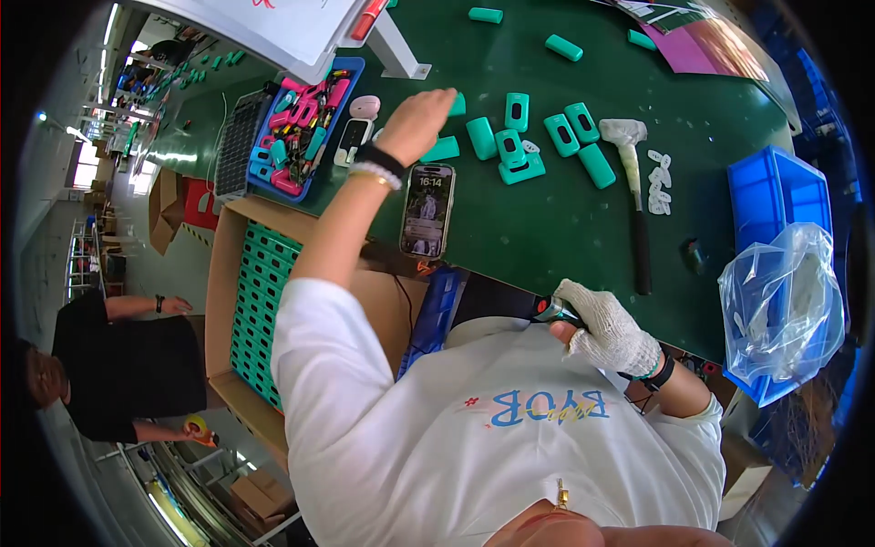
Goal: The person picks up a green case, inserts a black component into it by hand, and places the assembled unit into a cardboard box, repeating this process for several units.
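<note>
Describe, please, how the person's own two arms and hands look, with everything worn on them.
Both arms have short white sleeves. The left hand is ungloved, with a black band and pale beaded bracelet at the wrist. The right hand wears a white knit glove, thumb tip uncovered, with a black wristband.

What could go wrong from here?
The phone lies near the edge of the green table, close to the left forearm, so pulling the left hand back might nudge it off.
The gloved right hand holds a dark object around that edge; a slip could drop it.
The mallet's handle, pointing toward that edge, might get bumped.
</note>
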`<state>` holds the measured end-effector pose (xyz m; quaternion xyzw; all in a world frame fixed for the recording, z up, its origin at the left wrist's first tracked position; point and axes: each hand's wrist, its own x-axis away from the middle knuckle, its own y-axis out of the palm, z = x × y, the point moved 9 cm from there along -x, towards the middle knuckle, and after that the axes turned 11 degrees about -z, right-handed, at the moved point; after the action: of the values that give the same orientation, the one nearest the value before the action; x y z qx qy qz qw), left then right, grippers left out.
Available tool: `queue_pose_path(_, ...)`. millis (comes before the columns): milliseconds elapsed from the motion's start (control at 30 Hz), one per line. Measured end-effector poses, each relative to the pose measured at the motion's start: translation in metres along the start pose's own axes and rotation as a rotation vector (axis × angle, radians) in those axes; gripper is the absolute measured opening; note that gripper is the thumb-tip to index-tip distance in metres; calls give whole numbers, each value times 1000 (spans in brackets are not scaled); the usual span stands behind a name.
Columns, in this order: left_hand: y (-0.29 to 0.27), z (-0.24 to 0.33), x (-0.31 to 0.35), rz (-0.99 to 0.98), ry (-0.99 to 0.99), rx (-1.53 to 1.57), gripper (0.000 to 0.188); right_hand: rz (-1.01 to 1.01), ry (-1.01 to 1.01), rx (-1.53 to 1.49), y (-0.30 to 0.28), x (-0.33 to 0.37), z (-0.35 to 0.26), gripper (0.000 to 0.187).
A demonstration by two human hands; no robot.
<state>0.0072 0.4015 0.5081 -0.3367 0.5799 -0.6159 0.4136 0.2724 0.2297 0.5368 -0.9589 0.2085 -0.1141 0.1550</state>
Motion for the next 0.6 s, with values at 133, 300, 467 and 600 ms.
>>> queue_pose_path(133, -42, 49, 46, 81, -12, 809, 38, 85, 62, 30, -25, 2, -1, 27)
queue_pose_path(300, -41, 153, 124, 52, -56, 917, 45, 196, -129, 213, -47, -20, -37, 31)
queue_pose_path(467, -52, 189, 148, 38, -29, 795, 45, 29, -175, 343, -14, -34, -64, 34)
queue_pose_path(600, -51, 203, 156, -60, 58, 502, 49, -154, -10, 397, -2, -34, -50, 34)
